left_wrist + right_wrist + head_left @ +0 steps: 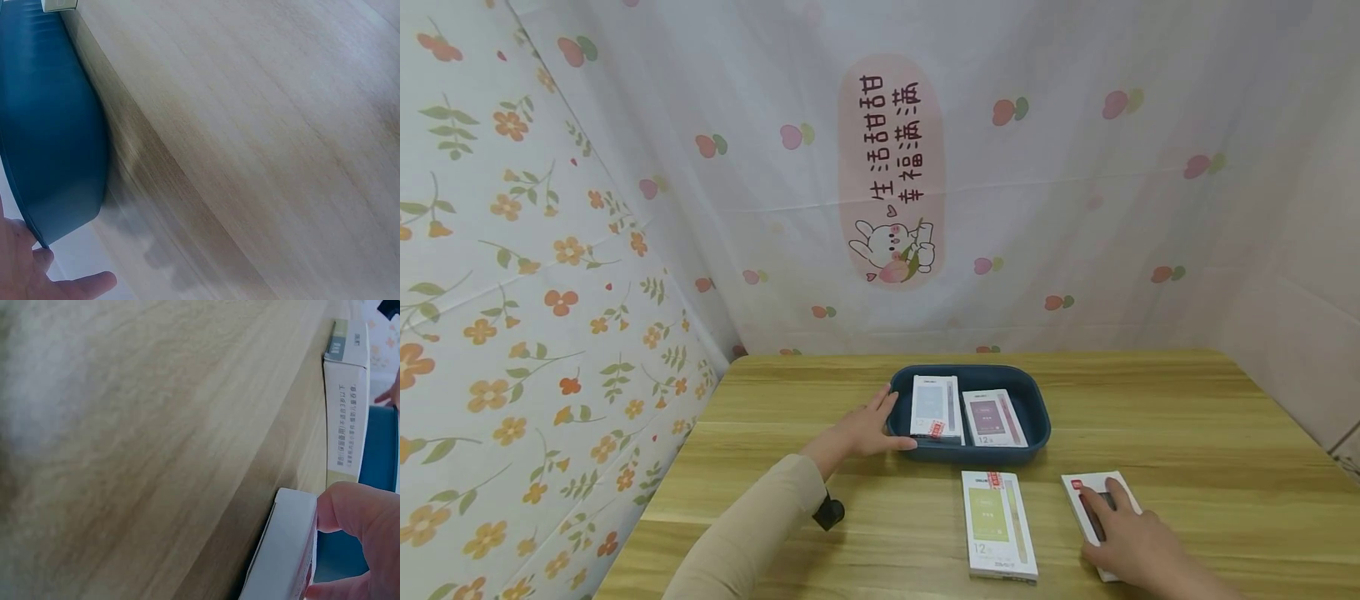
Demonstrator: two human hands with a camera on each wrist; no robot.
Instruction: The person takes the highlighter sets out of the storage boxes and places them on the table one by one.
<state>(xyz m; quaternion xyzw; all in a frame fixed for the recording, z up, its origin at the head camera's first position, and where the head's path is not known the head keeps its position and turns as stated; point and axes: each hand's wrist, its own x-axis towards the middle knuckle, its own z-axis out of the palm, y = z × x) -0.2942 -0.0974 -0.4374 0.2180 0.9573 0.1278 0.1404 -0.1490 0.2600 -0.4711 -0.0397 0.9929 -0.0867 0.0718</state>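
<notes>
My left hand (867,427) rests at the left rim of a dark blue plastic bin (973,454), its thumb stretched out by the near left corner. Inside the bin lie a white box with a light blue panel (930,402) and one with a purple panel (988,418). At the right, my right hand (1138,537) grips a flat white box with a red label (1078,485), thumb on its left side and fingers over its top. Most of that box's face is hidden under the hand. A white box with a yellow-green panel (988,517) lies between it and the bin.
Everything stands on a wood-grain table (760,392). A patterned white curtain (760,208) hangs behind the table, and a floral cloth (550,333) hangs along the left. A small black device (829,512) is at the left wrist.
</notes>
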